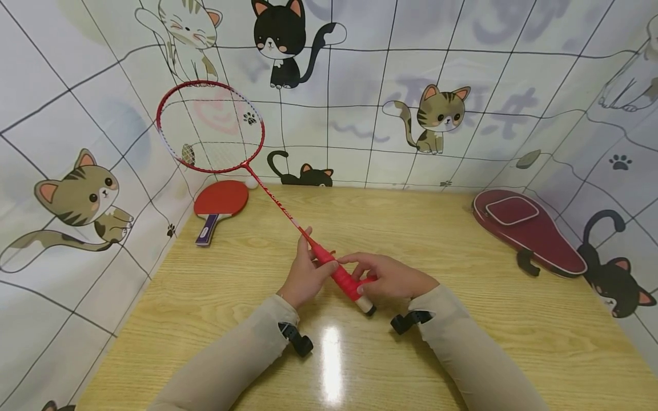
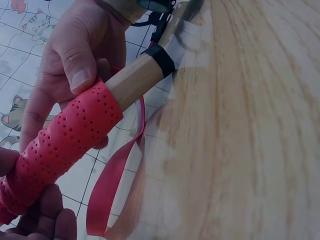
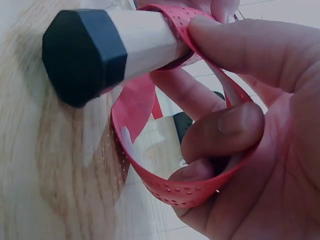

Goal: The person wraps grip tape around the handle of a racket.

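Observation:
A red badminton racket [image 1: 272,197] slants across the head view, its strung head raised at the upper left. My left hand [image 1: 303,277] grips the handle, thumb on top and fingers beneath. Red perforated grip tape [image 2: 70,130] is wound around most of the handle. Below the winding, a bare wooden stretch [image 2: 140,80] shows, then the black butt cap [image 3: 82,55]. The tape's loose end [image 3: 175,192] hangs in a loop under the handle. My right hand [image 1: 396,277] holds this loop in curled fingers, its thumb pressing the tape at the winding's lower edge.
On the wooden table [image 1: 411,222], a red table tennis paddle [image 1: 221,200] lies at the back left, with a white ball [image 1: 251,182] behind it. A dark red paddle case [image 1: 529,228] lies at the right. A cat-patterned cloth [image 1: 354,125] stands behind the table.

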Demonstrator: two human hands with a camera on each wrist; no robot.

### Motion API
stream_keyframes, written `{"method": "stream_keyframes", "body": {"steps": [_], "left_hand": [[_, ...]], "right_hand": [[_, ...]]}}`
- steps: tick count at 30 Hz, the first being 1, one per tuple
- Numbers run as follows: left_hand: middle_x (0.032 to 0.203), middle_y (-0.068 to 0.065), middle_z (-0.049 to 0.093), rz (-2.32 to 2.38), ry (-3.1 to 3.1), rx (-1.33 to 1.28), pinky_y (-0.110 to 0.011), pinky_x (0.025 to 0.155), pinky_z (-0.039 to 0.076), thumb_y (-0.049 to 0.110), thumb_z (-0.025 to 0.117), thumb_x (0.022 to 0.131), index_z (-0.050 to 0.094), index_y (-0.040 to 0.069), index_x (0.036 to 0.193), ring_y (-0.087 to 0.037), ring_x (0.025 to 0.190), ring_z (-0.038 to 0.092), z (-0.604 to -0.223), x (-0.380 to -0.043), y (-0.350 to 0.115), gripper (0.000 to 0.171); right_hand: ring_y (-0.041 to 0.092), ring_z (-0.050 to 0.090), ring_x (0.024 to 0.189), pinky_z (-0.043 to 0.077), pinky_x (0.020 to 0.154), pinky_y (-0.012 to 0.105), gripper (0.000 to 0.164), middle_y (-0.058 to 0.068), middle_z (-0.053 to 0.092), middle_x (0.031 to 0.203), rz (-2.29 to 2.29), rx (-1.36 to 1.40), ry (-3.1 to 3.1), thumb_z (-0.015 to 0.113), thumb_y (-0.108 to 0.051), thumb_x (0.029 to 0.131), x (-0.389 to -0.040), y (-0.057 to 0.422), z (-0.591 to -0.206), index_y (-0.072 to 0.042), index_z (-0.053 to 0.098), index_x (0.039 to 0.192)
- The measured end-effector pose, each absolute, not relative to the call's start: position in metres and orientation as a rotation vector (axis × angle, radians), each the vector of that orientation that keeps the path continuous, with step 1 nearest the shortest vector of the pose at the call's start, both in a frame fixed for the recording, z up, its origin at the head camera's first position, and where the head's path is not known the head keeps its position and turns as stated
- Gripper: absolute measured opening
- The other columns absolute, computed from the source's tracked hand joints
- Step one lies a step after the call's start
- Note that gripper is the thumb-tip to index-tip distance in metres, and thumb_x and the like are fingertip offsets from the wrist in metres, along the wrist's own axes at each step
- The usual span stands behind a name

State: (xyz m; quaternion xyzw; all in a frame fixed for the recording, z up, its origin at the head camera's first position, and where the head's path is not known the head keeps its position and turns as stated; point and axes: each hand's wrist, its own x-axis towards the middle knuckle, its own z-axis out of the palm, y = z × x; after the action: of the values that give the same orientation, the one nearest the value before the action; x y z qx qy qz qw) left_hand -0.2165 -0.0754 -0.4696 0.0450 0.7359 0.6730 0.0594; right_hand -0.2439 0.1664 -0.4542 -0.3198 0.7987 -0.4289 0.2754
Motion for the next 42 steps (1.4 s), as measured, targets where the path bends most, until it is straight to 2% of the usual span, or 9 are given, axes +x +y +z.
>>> {"method": "stream_keyframes", "body": {"steps": [8,12,18,20,27,31,35,42], "left_hand": [[0.141,-0.027,0.057,2.078,2.193,0.156,-0.042,0.101,0.057,0.004,0.068,0.097,0.005,0.02,0.167,-0.035,0.126,0.066,-0.4715,-0.2189,-0.075,0.095],[0.138,-0.025,0.059,2.055,2.215,0.147,-0.041,0.099,0.058,0.006,0.067,0.097,0.005,0.021,0.168,-0.033,0.12,0.068,-0.4701,-0.2174,-0.0754,0.095],[0.128,-0.017,0.065,1.979,2.3,0.125,-0.039,0.093,0.06,0.019,0.078,0.095,0.005,0.025,0.168,-0.027,0.103,0.071,-0.4689,-0.216,-0.0769,0.103],[0.127,-0.016,0.065,1.974,2.305,0.118,-0.039,0.091,0.06,0.02,0.079,0.095,0.005,0.026,0.168,-0.026,0.102,0.071,-0.4687,-0.2159,-0.0769,0.104],[0.13,-0.022,0.062,2.025,2.255,0.114,-0.035,0.087,0.059,0.012,0.072,0.098,0.005,0.024,0.168,-0.028,0.102,0.072,-0.4696,-0.215,-0.0752,0.098],[0.129,-0.025,0.064,2.044,2.243,0.109,-0.033,0.086,0.057,0.009,0.07,0.097,0.005,0.025,0.168,-0.028,0.103,0.07,-0.471,-0.2157,-0.0748,0.098],[0.129,-0.025,0.065,2.053,2.234,0.108,-0.033,0.085,0.056,0.008,0.068,0.096,0.003,0.024,0.169,-0.028,0.104,0.069,-0.4706,-0.2166,-0.0748,0.099],[0.123,-0.015,0.067,1.987,2.297,0.108,-0.038,0.091,0.058,0.02,0.078,0.095,0.003,0.026,0.169,-0.026,0.103,0.071,-0.4705,-0.2161,-0.0762,0.105]], "right_hand": [[0.024,0.072,0.087,0.059,0.078,0.038,0.069,0.005,0.072,0.121,-1.184,-0.877,2.087,0.07,-0.01,0.099,-0.2462,0.1682,-0.4549,-0.031,0.044,0.16],[0.025,0.071,0.082,0.059,0.075,0.037,0.07,0.007,0.071,0.12,-1.185,-0.874,2.102,0.071,-0.009,0.098,-0.2456,0.1665,-0.456,-0.03,0.044,0.159],[0.028,0.071,0.074,0.062,0.068,0.044,0.07,0.009,0.069,0.12,-1.217,-0.833,2.09,0.074,-0.01,0.097,-0.2444,0.165,-0.4546,-0.031,0.046,0.157],[0.028,0.072,0.074,0.063,0.068,0.046,0.07,0.01,0.068,0.121,-1.218,-0.834,2.092,0.075,-0.011,0.097,-0.2445,0.1648,-0.4544,-0.03,0.046,0.157],[0.027,0.074,0.087,0.063,0.073,0.044,0.069,0.007,0.07,0.122,-1.209,-0.848,2.084,0.076,-0.017,0.097,-0.2466,0.1654,-0.4557,-0.033,0.047,0.158],[0.028,0.074,0.096,0.063,0.075,0.045,0.069,0.005,0.071,0.123,-1.213,-0.811,2.044,0.073,-0.014,0.099,-0.2466,0.1668,-0.4565,-0.037,0.046,0.158],[0.027,0.073,0.098,0.063,0.075,0.045,0.07,0.007,0.071,0.125,-1.208,-0.807,2.03,0.07,-0.012,0.1,-0.2467,0.1669,-0.4585,-0.034,0.044,0.16],[0.025,0.073,0.094,0.061,0.079,0.042,0.069,0.003,0.071,0.119,-1.177,-0.829,2.1,0.073,-0.013,0.096,-0.2459,0.1668,-0.4582,-0.033,0.048,0.156]]}}
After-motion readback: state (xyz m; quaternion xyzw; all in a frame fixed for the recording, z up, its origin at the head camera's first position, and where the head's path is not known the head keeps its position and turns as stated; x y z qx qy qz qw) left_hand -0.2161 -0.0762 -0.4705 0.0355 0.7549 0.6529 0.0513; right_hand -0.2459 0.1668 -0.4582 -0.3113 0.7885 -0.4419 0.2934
